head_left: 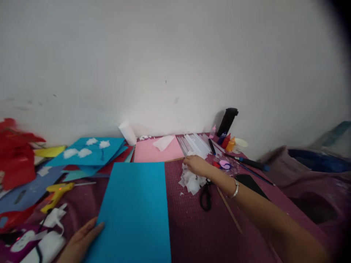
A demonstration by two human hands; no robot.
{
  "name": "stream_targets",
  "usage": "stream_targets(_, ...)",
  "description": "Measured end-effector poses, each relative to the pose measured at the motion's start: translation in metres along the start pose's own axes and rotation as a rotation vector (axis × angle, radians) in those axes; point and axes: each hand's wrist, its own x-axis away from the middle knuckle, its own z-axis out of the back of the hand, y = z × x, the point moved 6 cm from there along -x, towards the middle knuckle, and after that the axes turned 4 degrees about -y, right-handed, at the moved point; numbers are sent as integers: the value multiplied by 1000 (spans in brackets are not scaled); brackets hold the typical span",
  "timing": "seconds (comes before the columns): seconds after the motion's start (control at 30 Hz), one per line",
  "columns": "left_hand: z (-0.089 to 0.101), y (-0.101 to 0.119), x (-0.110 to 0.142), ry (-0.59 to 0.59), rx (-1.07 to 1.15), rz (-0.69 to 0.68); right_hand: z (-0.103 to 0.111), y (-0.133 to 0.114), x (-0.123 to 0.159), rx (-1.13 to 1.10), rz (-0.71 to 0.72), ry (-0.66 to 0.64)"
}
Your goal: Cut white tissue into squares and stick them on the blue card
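Observation:
A plain blue sheet of paper (137, 212) lies in front of me on the maroon checked table cover. My left hand (83, 237) grips its left edge, thumb over the top side. To the right of the sheet is a loose pile of cut white tissue paper (192, 182). My right hand (196, 165), with a bangle at the wrist, reaches onto the top of that pile, fingers pinched together at the tissue. What sits between the fingertips is partly hidden. Black-handled scissors (205, 197) lie beside the pile, under my forearm, near a thin wooden stick (229, 210).
Blue sheets with white tissue flowers (82, 149) lie back left, by a yellow glue gun (57, 193) and white plug (53, 219). Behind are pink paper (148, 153), clear glue sticks (196, 144), paint bottles (227, 141) and a black upright object (227, 121) against the wall.

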Motion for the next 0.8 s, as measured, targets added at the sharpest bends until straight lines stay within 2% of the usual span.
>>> stream_targets(0.13, -40, 5, -9, -101, 58, 28, 13, -13, 15, -39, 39, 134)
stream_targets(0.2, -53, 3, -14, -164, 54, -16, 14, -22, 26, -59, 65, 165)
stream_targets(0.3, -60, 3, -24, -198, 22, -102, 12, -40, 43, -104, 118, 179)
stream_targets(0.47, -69, 14, -43, -283, -27, -144, 14, -72, 72, -291, 246, 236)
stream_targets(0.57, -73, 24, -48, -333, -141, -214, 13, -87, 88, -345, 262, 204)
stream_targets(0.63, -70, 33, -47, -269, -355, -327, 8, -97, 99, -369, 266, 159)
stream_targets(0.73, -59, 44, -41, -1, -834, -477, -4, -116, 111, -402, 299, 81)
stream_targets(0.8, -56, 47, -37, 99, -1000, -536, -10, -127, 117, -428, 307, 40)
